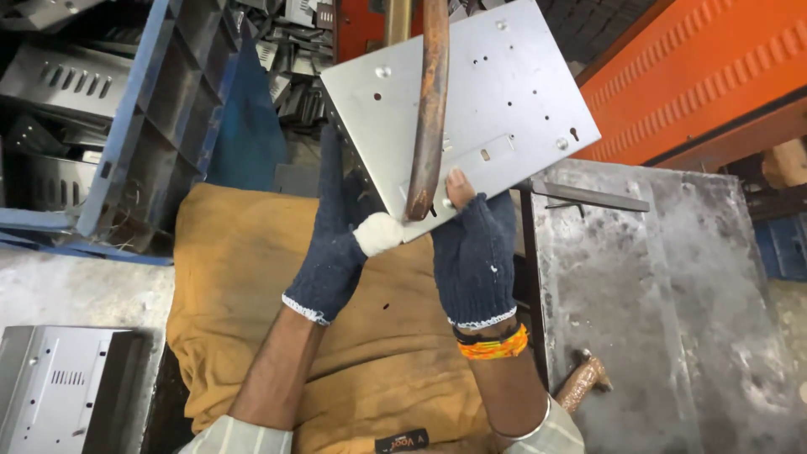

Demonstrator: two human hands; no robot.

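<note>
You have the grey panel (504,92) up off your lap, tilted, its near corner pinched between both gloved hands. Your left hand (336,244) is closed on the panel's edge at about 7 o'clock from the panel's middle, the white-capped thumb on top. Your right hand (475,252) is closed on the same corner at about 6 o'clock, bare thumb tip pressed on the face. A rusty curved rod (430,101) crosses the panel's face from 12 o'clock down to that corner — whether it touches the sheet or just hangs in front, I cannot tell.

The likely trouble: all your grip sits at one corner, so the far end toward 1 o'clock is free to swing or sag and could twist out of your fingers. That bare thumb lies right beside the rod's tip, so a slip there could nick it. The steel table (672,294) stands at 3 o'clock, close enough for the panel's edge to clip.
</note>
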